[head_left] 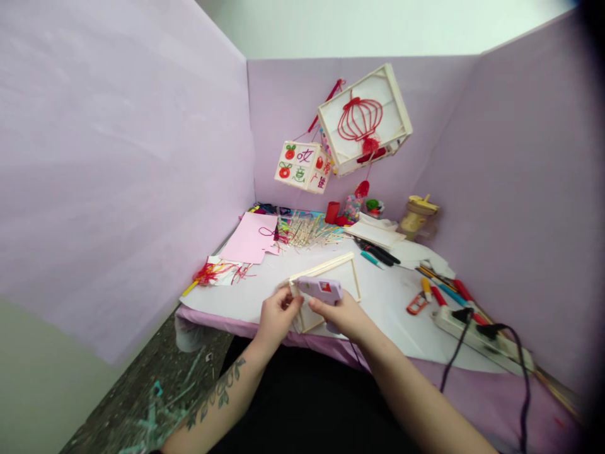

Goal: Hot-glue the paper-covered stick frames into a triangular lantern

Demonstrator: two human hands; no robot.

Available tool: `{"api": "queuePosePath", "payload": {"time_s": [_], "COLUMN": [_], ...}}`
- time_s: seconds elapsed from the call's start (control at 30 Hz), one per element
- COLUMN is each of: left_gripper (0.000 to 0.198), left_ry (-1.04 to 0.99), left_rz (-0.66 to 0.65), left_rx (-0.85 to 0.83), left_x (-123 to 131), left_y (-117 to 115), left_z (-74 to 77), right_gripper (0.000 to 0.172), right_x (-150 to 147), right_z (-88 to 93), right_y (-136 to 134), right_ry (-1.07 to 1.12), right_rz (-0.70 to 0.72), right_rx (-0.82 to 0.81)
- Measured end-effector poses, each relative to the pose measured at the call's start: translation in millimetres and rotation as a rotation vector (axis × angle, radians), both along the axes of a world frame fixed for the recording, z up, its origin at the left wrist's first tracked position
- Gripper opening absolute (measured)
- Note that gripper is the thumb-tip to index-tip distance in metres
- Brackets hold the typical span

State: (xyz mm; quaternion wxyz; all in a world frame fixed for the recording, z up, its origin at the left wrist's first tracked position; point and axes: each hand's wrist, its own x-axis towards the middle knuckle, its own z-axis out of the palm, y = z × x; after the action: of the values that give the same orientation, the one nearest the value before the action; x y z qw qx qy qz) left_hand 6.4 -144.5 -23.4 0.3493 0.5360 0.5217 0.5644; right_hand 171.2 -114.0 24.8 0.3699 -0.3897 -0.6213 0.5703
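A light purple glue gun [319, 289] is in my right hand [344, 314], its tip pointing left at the corner of a pale wooden stick frame [329, 268]. My left hand [278, 312] pinches that frame's left corner, close to the tip of the gun. The frame is tilted over the white table covering [397, 312], near its front edge. Whether glue is coming out at the tip is too small to tell.
Two decorated lanterns [363, 120] hang ahead. Thin sticks [307, 230], pink paper [250, 238] and red strands [207, 273] lie across the back and left. Black-handled pliers [378, 251], a cup [416, 217], a box cutter [416, 302] and a corded power strip [482, 340] are rightward.
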Motion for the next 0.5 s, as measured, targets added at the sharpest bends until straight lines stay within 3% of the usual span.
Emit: {"api": "queuePosePath", "payload": {"time_s": [0.2, 0.5], "left_gripper": [0.026, 0.026], "left_ry": [-0.006, 0.004], "left_rz": [-0.007, -0.009], "left_rx": [-0.001, -0.009], "left_x": [-0.5, -1.1], "left_y": [0.1, 0.0], "left_z": [-2.5, -2.8], "right_gripper": [0.035, 0.039], "right_x": [8.3, 5.4], "right_z": [-8.7, -6.8], "right_y": [6.3, 6.3], "right_ry": [-0.044, -0.035], "right_rz": [-0.060, -0.027], "right_rx": [-0.022, -0.009]}}
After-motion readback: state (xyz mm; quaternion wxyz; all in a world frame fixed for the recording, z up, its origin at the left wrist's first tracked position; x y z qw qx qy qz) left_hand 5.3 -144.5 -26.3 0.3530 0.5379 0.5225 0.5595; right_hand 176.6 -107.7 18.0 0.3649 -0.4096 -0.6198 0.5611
